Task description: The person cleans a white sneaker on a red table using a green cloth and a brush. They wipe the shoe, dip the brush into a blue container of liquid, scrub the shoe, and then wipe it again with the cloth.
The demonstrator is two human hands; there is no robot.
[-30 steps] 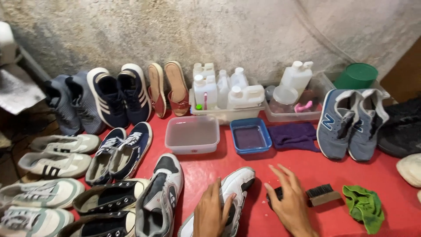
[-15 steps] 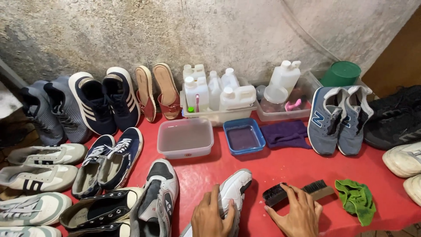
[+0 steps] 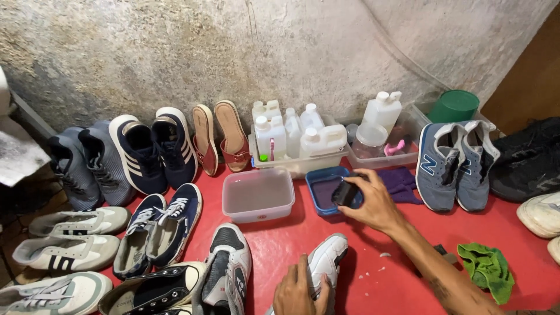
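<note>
We see bare red mat (image 3: 373,245) at six o'clock of the blue tray (image 3: 326,189), open for passage; the clear tub (image 3: 258,194) blocks at nine o'clock, bottles (image 3: 291,137) at twelve, grey sneakers (image 3: 455,163) at three.

1 head-worn camera is looking forward and steeply down from above a red mat (image 3: 373,233) spread on the floor. It is facing a rough, stained plaster wall (image 3: 233,52), which is filling the top third of the frame. The view is sitting close: the person's left hand (image 3: 297,289) is being cut off by the bottom edge, and the right forearm is entering from the lower right corner. Rows of shoes are running off the left edge, while dark and white shoes are being clipped at the right edge. Only this single view is covering the scene, so no overlap with another.
</note>
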